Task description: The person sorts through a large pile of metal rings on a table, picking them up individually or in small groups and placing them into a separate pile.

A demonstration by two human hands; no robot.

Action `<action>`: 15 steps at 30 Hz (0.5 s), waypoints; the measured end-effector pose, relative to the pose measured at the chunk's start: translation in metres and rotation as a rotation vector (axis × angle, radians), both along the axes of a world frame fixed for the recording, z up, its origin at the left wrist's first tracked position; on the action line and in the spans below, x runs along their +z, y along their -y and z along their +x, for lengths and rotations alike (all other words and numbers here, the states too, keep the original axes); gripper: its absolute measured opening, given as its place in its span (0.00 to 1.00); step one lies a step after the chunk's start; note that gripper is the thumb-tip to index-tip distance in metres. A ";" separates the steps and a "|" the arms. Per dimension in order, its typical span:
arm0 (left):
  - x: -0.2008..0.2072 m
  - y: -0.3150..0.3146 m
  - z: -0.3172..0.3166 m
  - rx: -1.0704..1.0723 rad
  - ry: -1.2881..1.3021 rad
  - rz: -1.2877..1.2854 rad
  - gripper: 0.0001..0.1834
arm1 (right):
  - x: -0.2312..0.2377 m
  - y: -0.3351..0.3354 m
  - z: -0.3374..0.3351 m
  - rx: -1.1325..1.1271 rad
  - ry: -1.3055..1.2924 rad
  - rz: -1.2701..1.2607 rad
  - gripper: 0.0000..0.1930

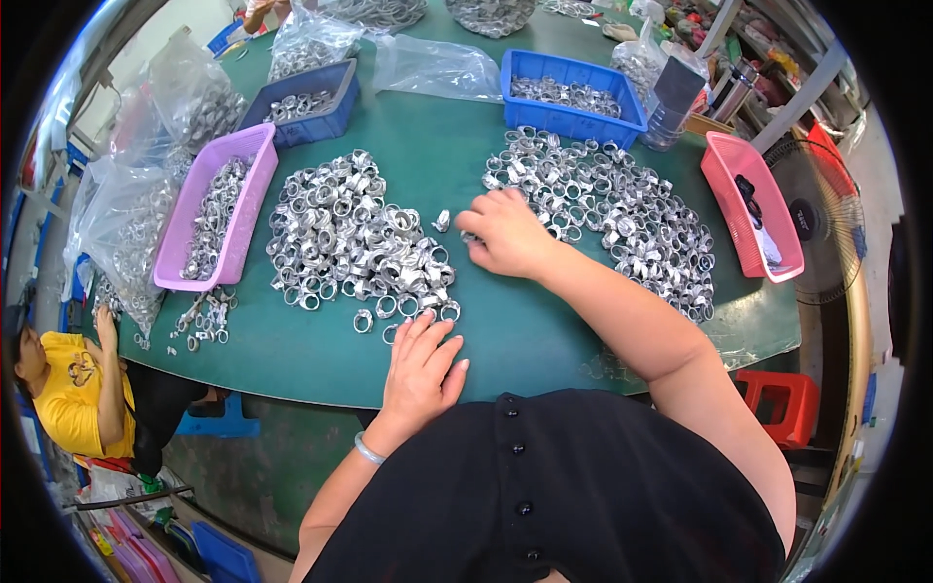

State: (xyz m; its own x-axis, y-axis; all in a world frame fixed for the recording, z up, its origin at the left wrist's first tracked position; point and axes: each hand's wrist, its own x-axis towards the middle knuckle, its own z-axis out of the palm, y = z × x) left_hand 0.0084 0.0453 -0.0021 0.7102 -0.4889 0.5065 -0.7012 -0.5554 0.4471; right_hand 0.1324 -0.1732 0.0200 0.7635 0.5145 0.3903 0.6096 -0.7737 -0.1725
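Metal rings [362,219] lie in heaps at eleven and one o'clock. Your left hand [420,367] is loosely spread, no ring seen inside; your right hand [503,235] curls, its hold I cannot tell. Better, I think, keep both heaps apart.

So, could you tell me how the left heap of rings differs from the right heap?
The right heap looks wider than the left heap. The left heap has the left hand at its near edge; the right heap has the right hand at its left edge. Both are silvery rings on the green table.
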 end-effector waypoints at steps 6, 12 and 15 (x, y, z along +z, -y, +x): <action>-0.001 0.000 0.000 0.006 0.008 -0.006 0.17 | 0.019 -0.002 0.004 -0.145 0.021 -0.081 0.19; 0.000 0.001 0.001 0.014 0.007 0.003 0.17 | 0.007 -0.024 0.018 0.043 -0.224 0.083 0.18; 0.000 0.000 0.000 0.023 0.013 -0.001 0.17 | 0.008 -0.024 0.020 0.015 -0.285 0.029 0.12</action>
